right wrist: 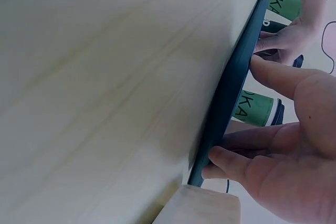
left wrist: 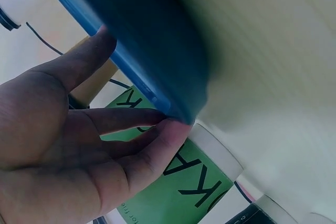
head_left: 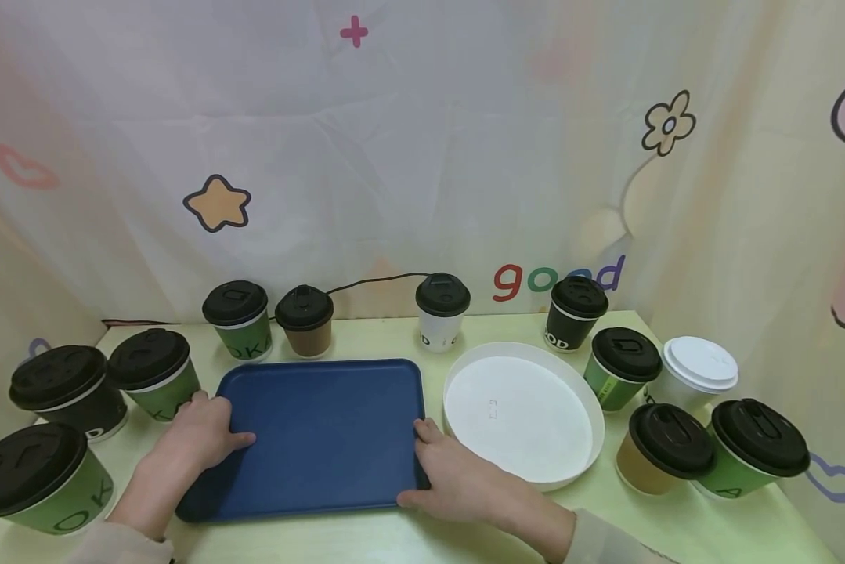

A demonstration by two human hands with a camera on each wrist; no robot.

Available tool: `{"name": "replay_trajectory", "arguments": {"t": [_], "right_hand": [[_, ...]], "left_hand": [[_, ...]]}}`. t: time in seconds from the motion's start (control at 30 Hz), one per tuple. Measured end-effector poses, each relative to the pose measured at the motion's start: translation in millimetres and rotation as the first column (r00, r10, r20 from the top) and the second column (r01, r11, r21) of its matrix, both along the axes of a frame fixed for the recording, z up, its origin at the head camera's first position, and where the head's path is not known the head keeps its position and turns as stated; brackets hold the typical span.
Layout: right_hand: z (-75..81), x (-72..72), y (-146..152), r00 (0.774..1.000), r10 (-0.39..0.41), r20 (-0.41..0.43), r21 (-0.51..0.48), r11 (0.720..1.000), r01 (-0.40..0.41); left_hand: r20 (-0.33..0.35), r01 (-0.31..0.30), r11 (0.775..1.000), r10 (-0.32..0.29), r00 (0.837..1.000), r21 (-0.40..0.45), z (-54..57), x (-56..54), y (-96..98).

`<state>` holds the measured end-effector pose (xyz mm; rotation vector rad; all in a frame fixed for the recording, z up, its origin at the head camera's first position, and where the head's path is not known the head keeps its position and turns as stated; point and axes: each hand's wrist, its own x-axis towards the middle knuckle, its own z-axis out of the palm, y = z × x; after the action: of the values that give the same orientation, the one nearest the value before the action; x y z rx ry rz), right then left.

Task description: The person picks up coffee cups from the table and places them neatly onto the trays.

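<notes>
A dark blue rectangular tray (head_left: pixel 323 439) lies low over the table in the head view, bare on top. At its left edge, my left hand (head_left: pixel 200 435) grips it, thumb over the rim and fingers along the side. My right hand (head_left: pixel 453 478) holds the opposite edge, with its thumb by the near right corner. In the left wrist view, the fingertips (left wrist: pixel 176 125) meet the tray's corner, just in front of a green cup (left wrist: pixel 184 182). From the right wrist, the tray (right wrist: pixel 226 95) shows edge-on, between the thumb and the other fingers.
A round white tray (head_left: pixel 524 411) sits right of the blue one. Lidded paper cups stand around both: green cups (head_left: pixel 59 489) and a black cup (head_left: pixel 84 403) at left, several along the back, and a white-lidded cup (head_left: pixel 690 372) among others at right. A curtain hangs behind.
</notes>
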<state>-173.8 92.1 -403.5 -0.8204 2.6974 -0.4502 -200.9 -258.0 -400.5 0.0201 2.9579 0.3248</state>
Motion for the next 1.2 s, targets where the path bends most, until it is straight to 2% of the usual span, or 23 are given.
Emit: {"name": "replay_trajectory", "arguments": {"t": [0.13, 0.43, 0.67, 0.93, 1.03, 1.2], "right_hand": [[1.1, 1.8, 0, 1.0, 0.0, 0.013, 0.01, 1.0, 0.0], [3.1, 9.9, 3, 1.0, 0.01, 0.001, 0.051, 0.999, -0.01], [1.8, 17.2, 6, 0.999, -0.009, -0.051, 0.019, 1.0, 0.01], [4.5, 18.4, 6, 0.995, -0.037, -0.091, -0.029, 0.999, 0.034], [5.2, 18.2, 6, 0.995, -0.067, -0.072, -0.022, 0.998, 0.065], [6.4, 16.3, 5, 0.995, -0.096, 0.004, 0.0, 0.995, 0.096]], "left_hand": [[-0.007, 0.015, 1.0, -0.015, 1.0, -0.005, 1.2, 3.1, 0.8], [0.025, 0.008, 1.0, -0.008, 1.0, -0.029, 4.7, 10.6, 3.9], [0.006, 0.026, 0.999, -0.026, 1.0, -0.019, 0.8, 13.2, -0.6], [-0.012, 0.025, 0.999, -0.024, 1.0, 0.021, -2.1, 15.0, -7.0], [-0.005, 0.02, 0.999, -0.02, 1.0, 0.029, -3.0, 16.5, -9.4], [-0.005, 0.005, 0.999, -0.004, 1.0, 0.047, -3.2, 19.8, -14.2]]}}
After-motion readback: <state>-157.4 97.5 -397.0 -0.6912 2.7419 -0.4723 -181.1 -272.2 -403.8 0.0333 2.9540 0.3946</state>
